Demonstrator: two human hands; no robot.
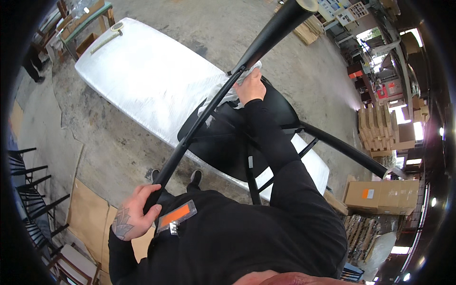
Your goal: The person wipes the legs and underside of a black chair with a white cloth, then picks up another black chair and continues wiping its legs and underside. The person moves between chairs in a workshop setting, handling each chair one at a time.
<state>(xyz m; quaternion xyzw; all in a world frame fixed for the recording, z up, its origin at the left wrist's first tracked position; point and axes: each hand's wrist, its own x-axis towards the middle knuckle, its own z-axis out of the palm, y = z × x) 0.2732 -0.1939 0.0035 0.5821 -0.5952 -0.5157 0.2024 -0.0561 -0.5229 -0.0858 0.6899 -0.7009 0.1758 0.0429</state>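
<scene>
A black chair (218,146) lies upside down, its seat underside up, on a long table (152,71) covered in shiny white wrap. Its thick legs stick out at several angles. My left hand (137,211) is closed around the low end of one long black leg (178,154), close to my body. Farther off, my right hand (251,88) holds a white cloth (219,90) bunched against the chair, beside the joint where a tapered leg (278,35) rises toward the top. Its fingertips are partly hidden in the cloth.
A roll of tape (117,27) rests at the table's far left corner. Dark chairs (35,194) stand at the left, near flat cardboard (88,218) on the floor. At the right are a large cardboard box (380,197) and stacked wooden parts (377,126). Another person's legs (32,66) show at far left.
</scene>
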